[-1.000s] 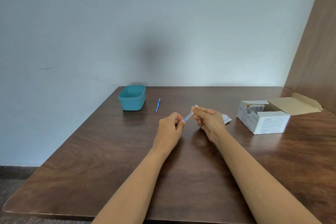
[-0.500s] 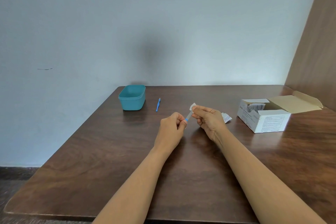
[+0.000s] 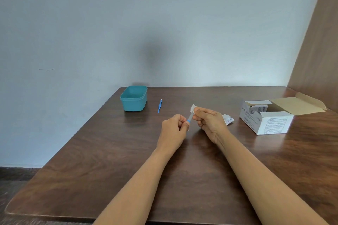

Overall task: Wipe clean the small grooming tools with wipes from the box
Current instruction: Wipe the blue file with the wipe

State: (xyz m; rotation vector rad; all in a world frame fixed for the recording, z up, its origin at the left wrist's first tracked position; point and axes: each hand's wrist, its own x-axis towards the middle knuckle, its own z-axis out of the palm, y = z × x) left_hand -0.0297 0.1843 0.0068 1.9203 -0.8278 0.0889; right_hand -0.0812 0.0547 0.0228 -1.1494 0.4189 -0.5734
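Observation:
My left hand (image 3: 174,125) pinches the blue end of a small slim grooming tool (image 3: 189,118) above the middle of the table. My right hand (image 3: 208,121) pinches a small white wipe (image 3: 193,108) around the tool's upper, pale part. Most of the tool is hidden by my fingers. A second blue slim tool (image 3: 159,106) lies on the table farther back, to the right of a teal tub (image 3: 134,99). The open white box of wipes (image 3: 265,118) stands at the right, with sachets showing inside.
A torn white sachet wrapper (image 3: 227,119) lies on the brown wooden table (image 3: 113,160) between my right hand and the box. The box's brown flap (image 3: 296,105) lies open toward the wooden side panel (image 3: 318,60) on the right. A pale wall stands behind the table.
My hands stay almost in place. The wipe in my right hand has shifted slightly along the tool's upper part.

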